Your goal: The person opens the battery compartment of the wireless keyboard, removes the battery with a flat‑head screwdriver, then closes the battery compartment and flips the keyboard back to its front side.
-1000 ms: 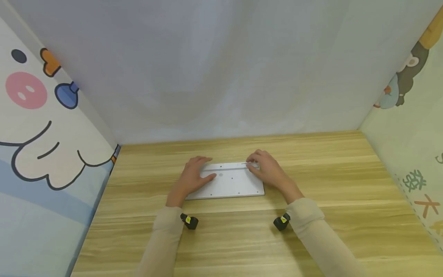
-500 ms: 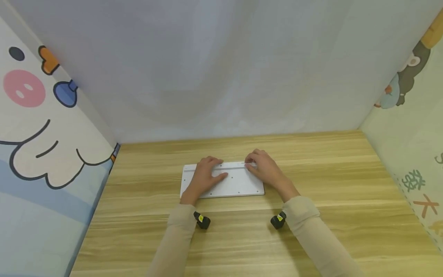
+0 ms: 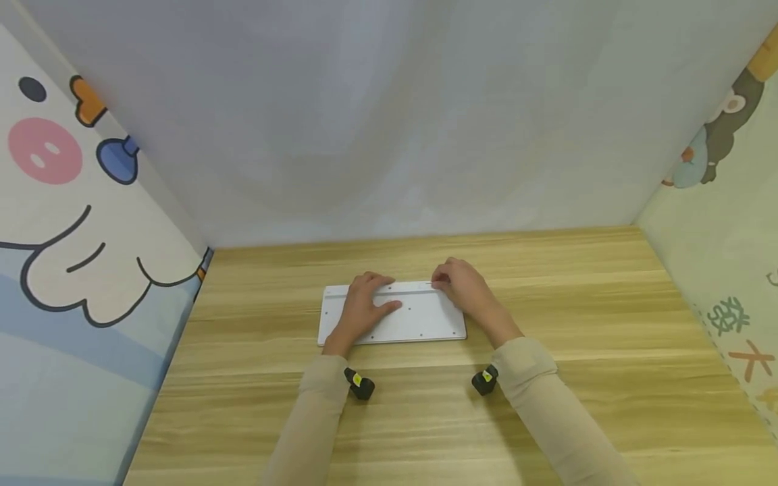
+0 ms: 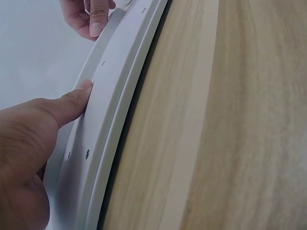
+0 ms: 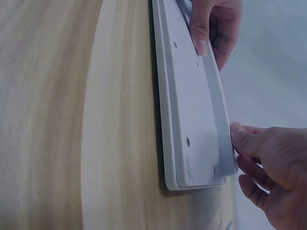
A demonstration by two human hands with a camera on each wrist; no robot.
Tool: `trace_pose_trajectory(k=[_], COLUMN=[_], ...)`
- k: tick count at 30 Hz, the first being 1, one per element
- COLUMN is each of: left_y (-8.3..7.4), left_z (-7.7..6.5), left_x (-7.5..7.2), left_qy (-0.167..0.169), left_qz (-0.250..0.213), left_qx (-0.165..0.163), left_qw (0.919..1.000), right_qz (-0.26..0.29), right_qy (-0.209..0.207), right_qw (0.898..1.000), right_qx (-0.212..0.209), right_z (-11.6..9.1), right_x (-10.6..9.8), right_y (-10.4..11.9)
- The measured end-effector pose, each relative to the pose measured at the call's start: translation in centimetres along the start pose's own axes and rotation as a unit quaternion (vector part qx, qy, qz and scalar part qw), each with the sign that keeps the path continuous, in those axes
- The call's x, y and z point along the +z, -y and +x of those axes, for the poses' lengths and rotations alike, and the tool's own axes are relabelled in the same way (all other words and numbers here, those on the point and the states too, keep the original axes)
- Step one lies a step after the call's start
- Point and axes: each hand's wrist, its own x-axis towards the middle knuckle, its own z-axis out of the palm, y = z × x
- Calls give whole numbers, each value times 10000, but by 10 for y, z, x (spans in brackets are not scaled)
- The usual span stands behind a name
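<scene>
A white keyboard lies with its underside up on the wooden table, small screws dotting its flat back and a raised bar running along the far edge. My left hand grips it left of the middle, thumb flat on the back and fingers bent over the far edge. At the far right corner, my right hand pinches the end of the raised bar between thumb and curled fingers. In the right wrist view the right thumb sits on the bar's outer side. A thin dark line shows by those fingertips.
The wooden table runs up to a pale grey wall behind. Side panels with cartoon prints stand left and right. A small black wrist camera hangs at the left cuff, another black camera at the right.
My left hand has slid to the right along the keyboard, uncovering its left end. My right thumb and fingers have drawn closer together at the corner. The keyboard stays in about the same place.
</scene>
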Motion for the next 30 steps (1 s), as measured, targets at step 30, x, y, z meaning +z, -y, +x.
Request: trace_pose_trajectory(k=[30], left_y=[1], left_z=[1], left_x=[4], left_qy=[-97], left_qz=[3], left_qx=[-80], left_qw=[9999], right_qz=[92], right_qy=[-700], right_qw=[9975], right_qx=[61], right_z=[-8], right_x=[11], right_y=[2])
